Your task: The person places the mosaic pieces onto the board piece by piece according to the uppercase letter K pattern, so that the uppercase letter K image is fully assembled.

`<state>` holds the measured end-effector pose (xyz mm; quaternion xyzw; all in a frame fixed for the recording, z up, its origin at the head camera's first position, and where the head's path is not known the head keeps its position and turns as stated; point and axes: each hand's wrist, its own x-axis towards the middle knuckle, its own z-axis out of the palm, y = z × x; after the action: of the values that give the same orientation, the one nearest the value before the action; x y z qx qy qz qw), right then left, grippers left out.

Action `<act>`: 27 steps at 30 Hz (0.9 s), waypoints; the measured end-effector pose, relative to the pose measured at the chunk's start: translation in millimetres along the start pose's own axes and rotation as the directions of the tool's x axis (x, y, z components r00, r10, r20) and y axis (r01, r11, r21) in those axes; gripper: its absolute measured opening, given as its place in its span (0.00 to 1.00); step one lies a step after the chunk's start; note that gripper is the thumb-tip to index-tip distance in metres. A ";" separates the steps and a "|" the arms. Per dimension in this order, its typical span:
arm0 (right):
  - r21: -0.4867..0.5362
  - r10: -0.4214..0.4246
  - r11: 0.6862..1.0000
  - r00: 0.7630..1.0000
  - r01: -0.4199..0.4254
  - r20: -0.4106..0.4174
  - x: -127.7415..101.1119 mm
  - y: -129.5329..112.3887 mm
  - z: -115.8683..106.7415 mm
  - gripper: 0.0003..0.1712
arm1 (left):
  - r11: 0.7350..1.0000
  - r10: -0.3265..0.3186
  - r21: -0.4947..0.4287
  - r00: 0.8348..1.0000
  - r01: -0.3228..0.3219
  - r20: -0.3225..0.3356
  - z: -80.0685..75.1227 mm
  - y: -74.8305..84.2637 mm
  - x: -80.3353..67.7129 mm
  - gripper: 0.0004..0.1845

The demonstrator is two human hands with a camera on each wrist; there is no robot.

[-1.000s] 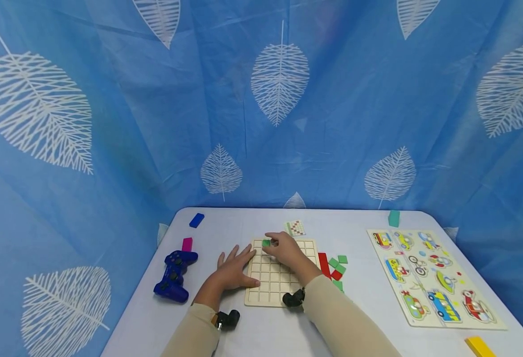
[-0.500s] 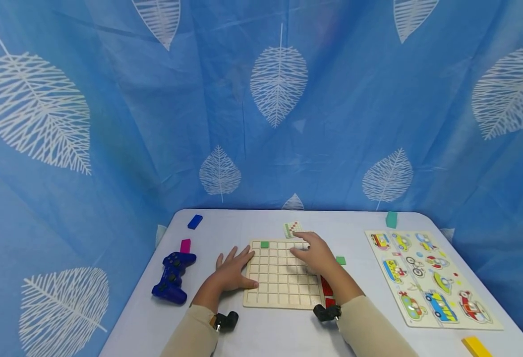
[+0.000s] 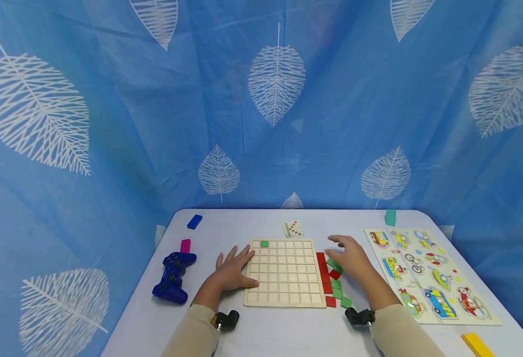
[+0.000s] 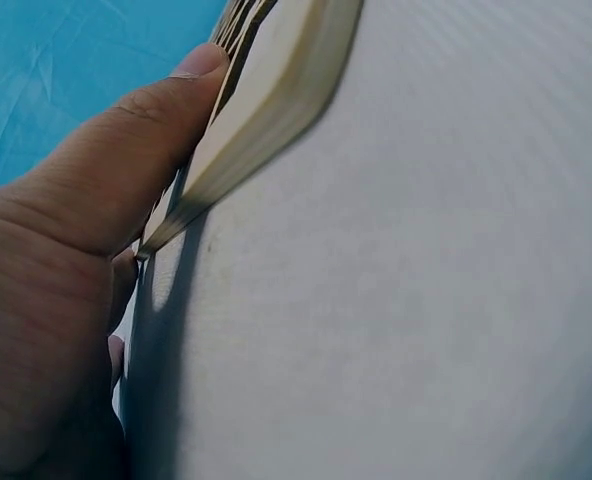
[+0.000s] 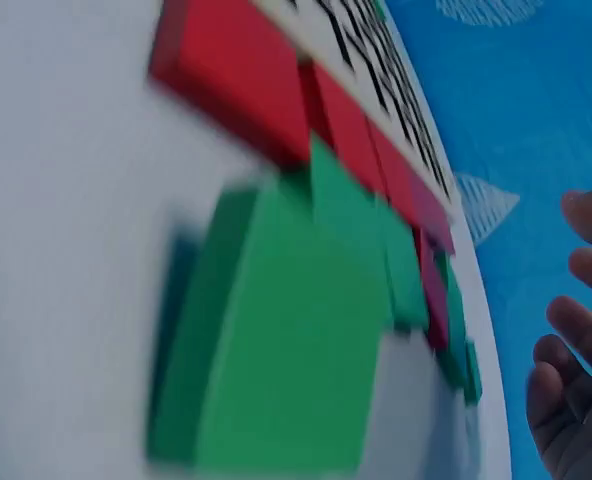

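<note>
A square wooden grid board [image 3: 283, 272] lies flat on the white table. One green tile [image 3: 264, 244] sits in a cell of its far row, toward the left. My left hand [image 3: 233, 270] rests along the board's left edge with fingers spread; in the left wrist view its thumb [image 4: 146, 140] lies on the board's edge. To the right of the board, my right hand [image 3: 350, 257] hovers above loose red tiles [image 3: 323, 270] and green tiles [image 3: 346, 302], holding nothing, its fingers loosely bent. In the right wrist view a green tile [image 5: 286, 330] looms close to the camera.
A small pattern card [image 3: 293, 228] lies behind the board. At left are a blue game controller [image 3: 173, 277], a pink block [image 3: 185, 245] and a blue block [image 3: 195, 221]. A vehicle puzzle board [image 3: 431, 275], a teal block [image 3: 390, 217] and a yellow block [image 3: 477, 344] lie at right.
My right hand has let go of the green tile in the far row and moved right, off the board to over the loose tiles. The left hand has stayed in place.
</note>
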<state>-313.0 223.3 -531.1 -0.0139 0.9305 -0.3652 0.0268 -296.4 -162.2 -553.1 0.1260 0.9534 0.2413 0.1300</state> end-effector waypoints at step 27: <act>-0.024 0.139 0.990 0.990 -0.139 0.003 -8.6 42.3 2.4 0.26 | 1.000 -0.009 -0.004 1.000 0.009 -0.002 -1.4 -0.3 -2.3 0.57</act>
<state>-304.6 253.0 -561.3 0.0495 0.9334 -0.3512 0.0543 -294.8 -163.7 -551.7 0.1213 0.9536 0.2428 0.1302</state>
